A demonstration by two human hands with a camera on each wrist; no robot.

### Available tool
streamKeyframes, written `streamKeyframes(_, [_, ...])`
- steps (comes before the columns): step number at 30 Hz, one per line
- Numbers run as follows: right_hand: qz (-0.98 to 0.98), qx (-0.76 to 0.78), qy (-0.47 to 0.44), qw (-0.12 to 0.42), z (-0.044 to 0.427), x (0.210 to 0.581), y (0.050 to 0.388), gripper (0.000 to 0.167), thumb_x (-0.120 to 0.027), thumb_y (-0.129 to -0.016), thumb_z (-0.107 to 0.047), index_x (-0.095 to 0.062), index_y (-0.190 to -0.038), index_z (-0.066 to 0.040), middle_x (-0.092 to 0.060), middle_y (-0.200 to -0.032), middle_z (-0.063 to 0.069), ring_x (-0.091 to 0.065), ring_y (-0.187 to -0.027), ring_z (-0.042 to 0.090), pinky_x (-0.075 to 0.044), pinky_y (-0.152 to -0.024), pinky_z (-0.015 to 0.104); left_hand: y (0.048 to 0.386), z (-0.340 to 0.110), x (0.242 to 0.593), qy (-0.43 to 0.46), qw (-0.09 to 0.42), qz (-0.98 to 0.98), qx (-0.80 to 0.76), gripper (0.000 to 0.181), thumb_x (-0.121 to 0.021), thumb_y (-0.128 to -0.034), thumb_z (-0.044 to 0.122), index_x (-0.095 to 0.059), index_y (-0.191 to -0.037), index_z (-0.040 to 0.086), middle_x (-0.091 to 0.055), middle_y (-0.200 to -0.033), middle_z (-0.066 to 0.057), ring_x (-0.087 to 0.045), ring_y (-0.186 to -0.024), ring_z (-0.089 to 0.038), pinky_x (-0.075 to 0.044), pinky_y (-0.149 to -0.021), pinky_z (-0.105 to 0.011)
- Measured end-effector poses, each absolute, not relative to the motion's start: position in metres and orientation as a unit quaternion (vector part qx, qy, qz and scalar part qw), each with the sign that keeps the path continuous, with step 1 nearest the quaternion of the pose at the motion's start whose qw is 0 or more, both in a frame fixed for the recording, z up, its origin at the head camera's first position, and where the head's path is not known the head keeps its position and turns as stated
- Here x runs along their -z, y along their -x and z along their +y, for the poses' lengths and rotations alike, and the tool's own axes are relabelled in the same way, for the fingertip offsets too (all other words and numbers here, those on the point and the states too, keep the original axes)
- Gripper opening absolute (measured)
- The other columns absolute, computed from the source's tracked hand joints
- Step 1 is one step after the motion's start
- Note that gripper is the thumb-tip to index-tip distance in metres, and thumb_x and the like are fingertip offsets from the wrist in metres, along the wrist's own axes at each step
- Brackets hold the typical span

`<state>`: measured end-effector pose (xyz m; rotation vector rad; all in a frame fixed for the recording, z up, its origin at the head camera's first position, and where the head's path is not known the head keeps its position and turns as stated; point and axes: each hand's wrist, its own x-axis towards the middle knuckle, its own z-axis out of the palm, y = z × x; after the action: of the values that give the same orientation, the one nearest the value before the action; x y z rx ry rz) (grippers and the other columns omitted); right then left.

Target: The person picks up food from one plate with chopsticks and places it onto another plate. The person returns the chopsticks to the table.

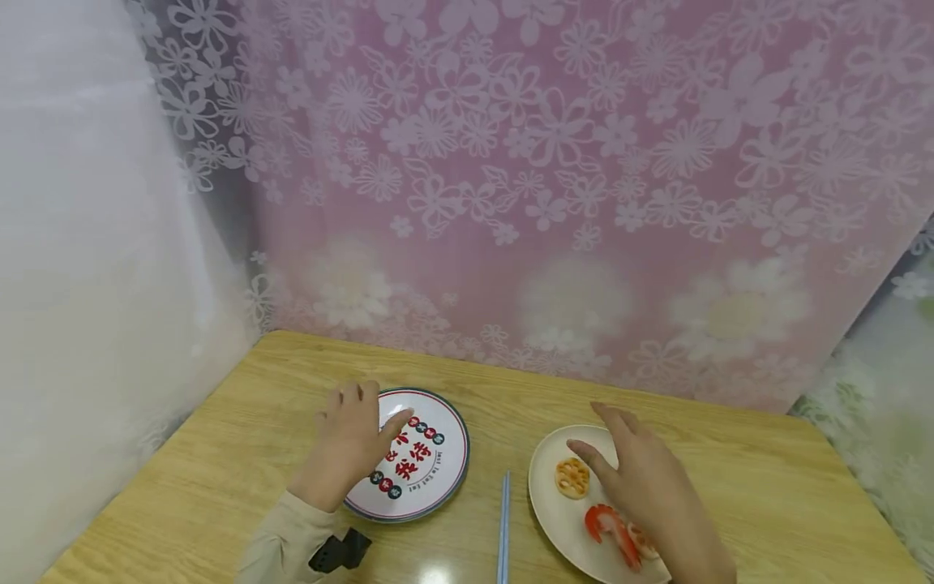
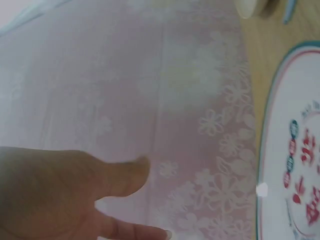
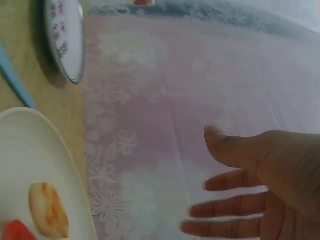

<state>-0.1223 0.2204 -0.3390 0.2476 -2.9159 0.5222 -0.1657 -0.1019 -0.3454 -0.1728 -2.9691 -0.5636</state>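
Observation:
My left hand hovers over the left side of a white plate with red and green lettering and a dark rim, its thumb held apart from the fingers. It holds nothing, and the left wrist view shows the plate to its right. Above a cream plate my right hand is raised, fingers spread and nothing in them. On that plate lie a lotus root slice, a red and white shrimp piece and another slice partly hidden by my right wrist.
A pair of blue chopsticks lies on the wooden table between the two plates. A pink floral curtain hangs behind the table's far edge, with a whitish sheet at the left. A black device sits at my left wrist.

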Motion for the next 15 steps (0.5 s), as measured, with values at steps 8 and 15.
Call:
streamKeyframes(8, [-0.938, -0.132, -0.275, 0.165, 0.207, 0.374, 0.107, 0.022, -0.079, -0.078, -0.014, -0.058, -0.083, -0.017, -0.051, -0.067, -0.013, -0.044, -0.052, -0.002, -0.034, -0.046, 0.019, 0.178, -0.128, 0.37, 0.019, 0.072, -0.981, 0.182, 0.041, -0.057, -0.0962, 0.02, -0.048, -0.11, -0.017, -0.056, -0.09, -0.03, -0.062, -0.072, -0.04, -0.05, -0.058, -0.048])
streamKeyframes(15, [-0.948, -0.071, -0.309, 0.008, 0.185, 0.409, 0.09, 0.025, -0.072, -0.085, -0.025, -0.05, -0.077, -0.016, -0.038, -0.064, -0.01, -0.037, -0.052, 0.001, -0.031, -0.043, 0.022, 0.188, -0.141, 0.393, -0.025, -0.025, -0.985, 0.172, 0.047, -0.051, -0.0984, 0.023, -0.043, -0.113, -0.021, -0.058, -0.093, -0.033, -0.063, -0.086, -0.042, -0.05, -0.073, -0.05])
